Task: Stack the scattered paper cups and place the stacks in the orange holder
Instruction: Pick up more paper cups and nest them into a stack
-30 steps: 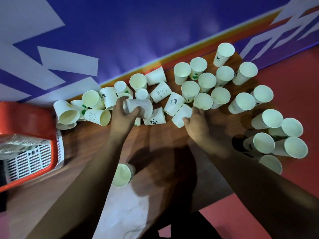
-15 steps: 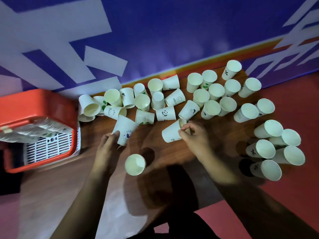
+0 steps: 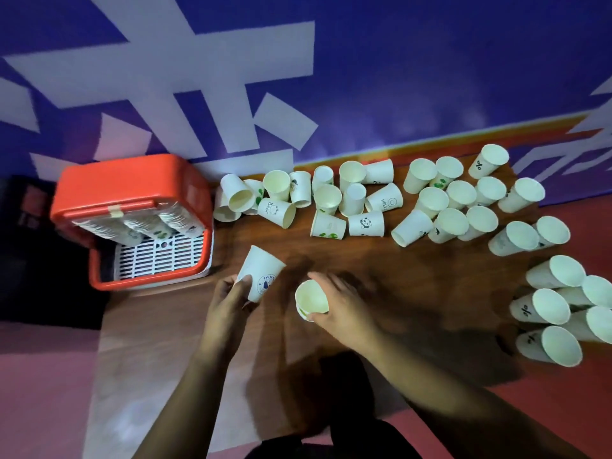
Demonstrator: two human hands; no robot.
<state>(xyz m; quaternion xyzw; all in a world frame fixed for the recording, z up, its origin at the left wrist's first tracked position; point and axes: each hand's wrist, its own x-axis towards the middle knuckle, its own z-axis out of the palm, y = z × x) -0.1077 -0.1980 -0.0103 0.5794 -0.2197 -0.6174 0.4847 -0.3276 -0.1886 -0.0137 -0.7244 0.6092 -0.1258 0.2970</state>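
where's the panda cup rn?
Head view, near the frame's centre: the panda cup is on the wooden table, with the leaf-print cup just to its left and the HELLO cup right behind it.

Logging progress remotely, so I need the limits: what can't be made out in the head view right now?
- Head view: stacks in the orange holder lie partly under its crossbar, too small to count.
- Head view: the right hand is motion-blurred and covers the side of its held cup; single or nested, cannot tell.
- Head view: far-right cups are cut off by the frame edge.
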